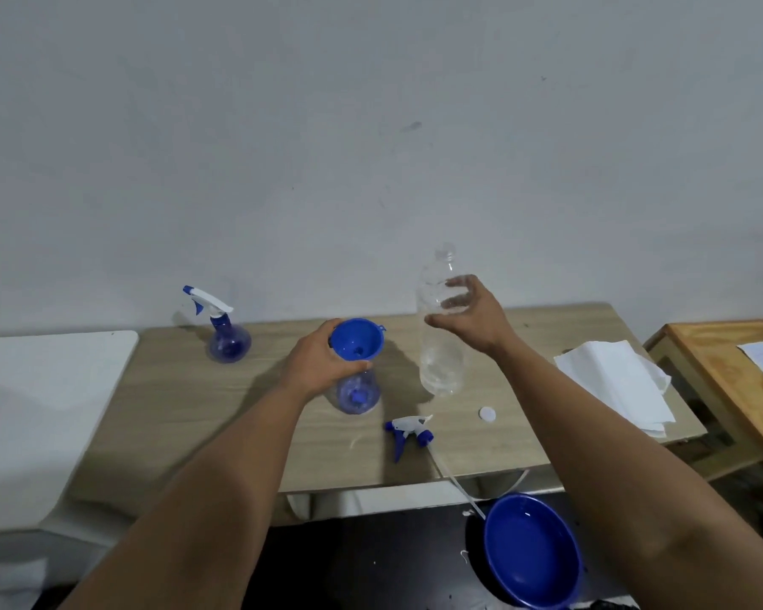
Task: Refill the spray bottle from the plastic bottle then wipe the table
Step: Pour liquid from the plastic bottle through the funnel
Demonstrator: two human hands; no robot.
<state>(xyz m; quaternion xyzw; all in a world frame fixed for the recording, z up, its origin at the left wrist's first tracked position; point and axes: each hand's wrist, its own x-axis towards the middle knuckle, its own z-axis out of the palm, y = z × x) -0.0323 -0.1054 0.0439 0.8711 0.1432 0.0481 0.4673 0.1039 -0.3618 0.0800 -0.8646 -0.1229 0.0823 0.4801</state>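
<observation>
An open blue spray bottle (357,396) stands mid-table with a blue funnel (354,339) seated in its neck. My left hand (320,358) grips the neck just under the funnel. Its detached white-and-blue spray head (408,429) lies on the table in front, its tube hanging over the edge. To the right, a clear plastic bottle (441,363) stands upright, uncapped and nearly empty. My right hand (472,314) wraps around its upper part, thumb in front and fingers behind. The white cap (487,414) lies beside it. Folded white paper towels (613,380) rest at the table's right end.
A second spray bottle (228,336) with its head on stands at the back left of the wooden table (172,411). A blue bowl (534,552) sits below the front edge. A white surface (40,389) adjoins on the left, a wooden side table (732,380) on the right.
</observation>
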